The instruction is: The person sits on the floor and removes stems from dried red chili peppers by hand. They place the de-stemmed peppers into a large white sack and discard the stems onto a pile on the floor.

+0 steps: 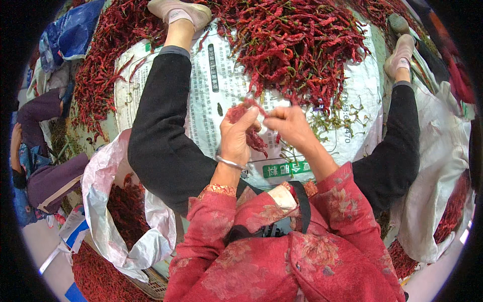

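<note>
Several dried red chili peppers [256,140] are bunched in my left hand [237,130], whose wrist wears a silver bangle [231,162]. Close beside it, my right hand [288,124] pinches at a chili between the two hands; motion blurs its fingertips. Both hands are above a white printed woven sack [203,113] spread flat between my legs. Beyond them lies a large heap of dried red chilies [298,49]. Loose green stems [349,120] are scattered on the sack, right of my right hand.
An open white sack [102,230] holding chilies stands at my left. Another white sack [426,181] with chilies is at my right. More chilies [105,279] lie at the lower left. At the far left sits another person [53,185], near a blue bag [71,30].
</note>
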The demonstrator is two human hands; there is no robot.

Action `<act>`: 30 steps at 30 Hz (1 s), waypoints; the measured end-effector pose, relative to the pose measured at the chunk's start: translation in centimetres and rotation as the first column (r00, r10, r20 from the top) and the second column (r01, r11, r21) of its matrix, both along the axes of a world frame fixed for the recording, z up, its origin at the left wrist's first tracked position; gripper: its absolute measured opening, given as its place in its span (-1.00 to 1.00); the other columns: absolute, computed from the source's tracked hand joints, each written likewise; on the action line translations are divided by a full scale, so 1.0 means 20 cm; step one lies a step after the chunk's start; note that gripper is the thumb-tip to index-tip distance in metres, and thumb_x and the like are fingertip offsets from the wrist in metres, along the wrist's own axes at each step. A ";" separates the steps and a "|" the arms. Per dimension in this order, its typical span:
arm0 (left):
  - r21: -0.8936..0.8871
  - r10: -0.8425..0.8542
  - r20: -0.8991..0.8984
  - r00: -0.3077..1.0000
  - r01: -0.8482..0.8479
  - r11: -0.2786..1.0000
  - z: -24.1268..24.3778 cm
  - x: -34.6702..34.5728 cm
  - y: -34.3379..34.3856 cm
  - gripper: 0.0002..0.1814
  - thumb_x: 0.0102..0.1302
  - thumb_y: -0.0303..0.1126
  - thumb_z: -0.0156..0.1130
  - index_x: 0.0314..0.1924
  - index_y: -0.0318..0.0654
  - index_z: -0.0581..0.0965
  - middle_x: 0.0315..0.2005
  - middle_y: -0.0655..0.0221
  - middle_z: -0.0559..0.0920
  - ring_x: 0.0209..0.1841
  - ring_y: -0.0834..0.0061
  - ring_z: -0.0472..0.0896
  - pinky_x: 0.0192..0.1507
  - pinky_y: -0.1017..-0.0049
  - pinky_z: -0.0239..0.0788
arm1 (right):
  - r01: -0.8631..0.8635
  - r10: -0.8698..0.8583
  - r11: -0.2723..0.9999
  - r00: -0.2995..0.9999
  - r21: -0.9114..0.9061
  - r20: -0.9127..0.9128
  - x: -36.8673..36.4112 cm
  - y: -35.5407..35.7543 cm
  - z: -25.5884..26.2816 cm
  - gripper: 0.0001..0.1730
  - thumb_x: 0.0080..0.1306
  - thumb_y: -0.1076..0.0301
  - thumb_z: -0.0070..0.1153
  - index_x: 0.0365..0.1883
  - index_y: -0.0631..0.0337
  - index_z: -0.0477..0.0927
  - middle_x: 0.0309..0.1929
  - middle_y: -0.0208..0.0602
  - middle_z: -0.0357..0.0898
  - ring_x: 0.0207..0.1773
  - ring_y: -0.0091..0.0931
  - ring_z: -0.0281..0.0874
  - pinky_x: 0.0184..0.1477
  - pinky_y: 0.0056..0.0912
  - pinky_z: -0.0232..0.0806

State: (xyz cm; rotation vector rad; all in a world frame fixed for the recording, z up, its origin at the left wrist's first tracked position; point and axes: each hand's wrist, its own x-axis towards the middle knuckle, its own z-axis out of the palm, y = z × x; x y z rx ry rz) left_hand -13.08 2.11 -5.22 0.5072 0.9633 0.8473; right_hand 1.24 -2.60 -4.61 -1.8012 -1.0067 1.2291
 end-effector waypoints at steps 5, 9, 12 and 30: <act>0.019 -0.230 -0.069 0.971 0.231 0.973 0.01 -0.01 -0.02 -0.85 0.17 -0.47 0.34 -0.26 -0.30 0.56 -0.51 0.46 0.58 -0.52 0.63 0.50 -0.41 0.64 0.33 | -0.124 0.058 0.981 0.925 -0.152 -0.375 -0.02 -0.17 0.05 -0.80 0.11 0.34 0.17 -0.55 0.32 0.58 -0.68 -0.49 0.43 -0.59 -0.70 0.33 -0.56 -0.58 0.19; 0.130 -0.335 -0.243 0.910 0.373 0.919 -0.04 -0.02 -0.06 -0.87 0.09 -0.49 0.37 -0.39 -0.32 0.56 -0.53 0.51 0.57 -0.50 0.71 0.46 -0.46 0.65 0.27 | 0.005 0.005 0.998 0.982 0.055 -0.187 0.06 -0.14 0.15 -0.64 0.14 0.28 0.21 -0.22 0.41 0.60 -0.40 -0.28 0.59 -0.43 -0.58 0.52 -0.38 -0.48 0.37; 0.124 -0.471 -0.359 0.806 0.541 0.831 0.00 0.00 -0.09 -0.90 0.06 -0.51 0.30 -0.45 -0.34 0.53 -0.59 0.51 0.54 -0.57 0.70 0.44 -0.52 0.62 0.26 | -0.115 0.101 0.977 0.991 0.179 0.083 0.05 -0.14 0.18 -0.80 0.20 0.37 0.17 -0.31 0.36 0.61 -0.47 -0.40 0.52 -0.42 -0.66 0.42 -0.38 -0.55 0.28; -0.007 -0.193 -0.101 0.976 0.194 0.981 0.02 -0.08 0.03 -0.88 0.17 -0.55 0.27 -0.26 -0.32 0.58 -0.43 0.34 0.65 -0.45 0.52 0.60 -0.36 0.59 0.44 | -0.014 0.261 0.949 0.593 -0.315 0.761 0.24 -0.29 0.04 -0.53 0.13 0.00 0.17 -0.63 0.30 0.58 -0.59 0.02 0.54 -0.44 -0.09 0.57 -0.34 -0.05 0.40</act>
